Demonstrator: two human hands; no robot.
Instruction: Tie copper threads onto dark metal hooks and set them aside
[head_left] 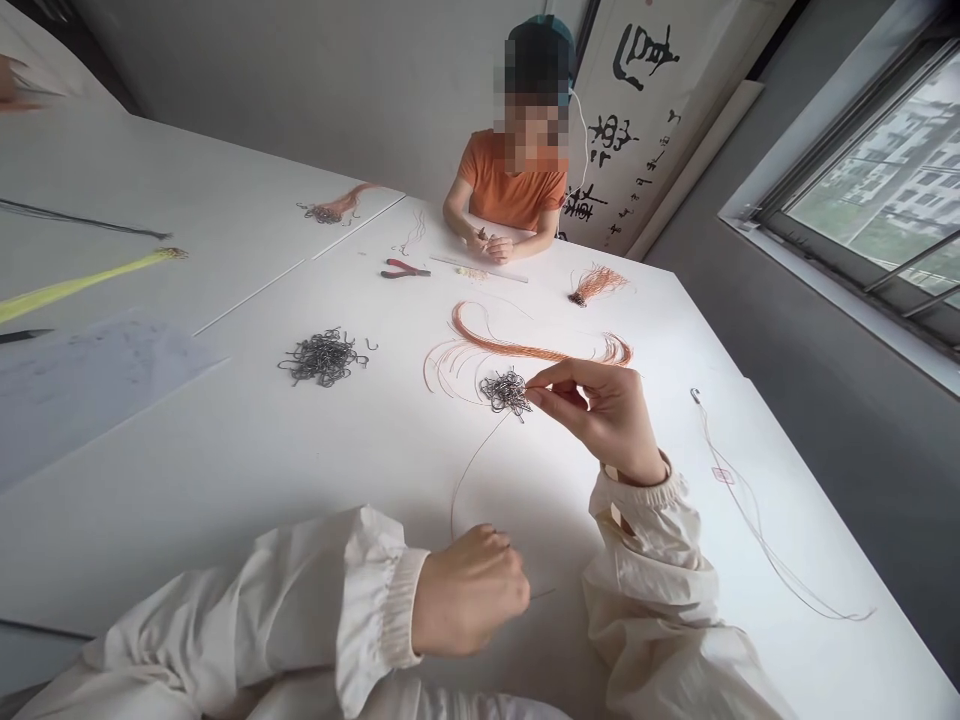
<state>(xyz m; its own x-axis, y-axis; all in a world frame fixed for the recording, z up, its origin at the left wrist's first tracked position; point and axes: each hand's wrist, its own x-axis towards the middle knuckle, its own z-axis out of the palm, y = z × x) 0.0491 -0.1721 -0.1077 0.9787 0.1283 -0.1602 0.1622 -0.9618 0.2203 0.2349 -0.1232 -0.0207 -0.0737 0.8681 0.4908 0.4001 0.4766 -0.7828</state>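
Note:
My left hand (471, 590) is closed in a fist near the table's front edge. A thin orange thread (459, 478) runs into it from the small heap of metal hooks (505, 392), and a short end shows beyond the knuckles. Thumb and forefinger of my right hand (604, 412) pinch together at the right side of that heap; what lies between the tips is too small to make out. Just behind the heap, a curved bundle of orange threads (517, 346) lies on the white table (300, 530).
A larger heap of dark hooks (324, 357) lies left. At right rests a hook with thread (739, 500). Farther back are red-handled pliers (406, 268), a tied orange bundle (596, 285) and a seated person in orange (514, 185). Yellow strands (90, 283) and a plastic sheet (97, 390) lie left.

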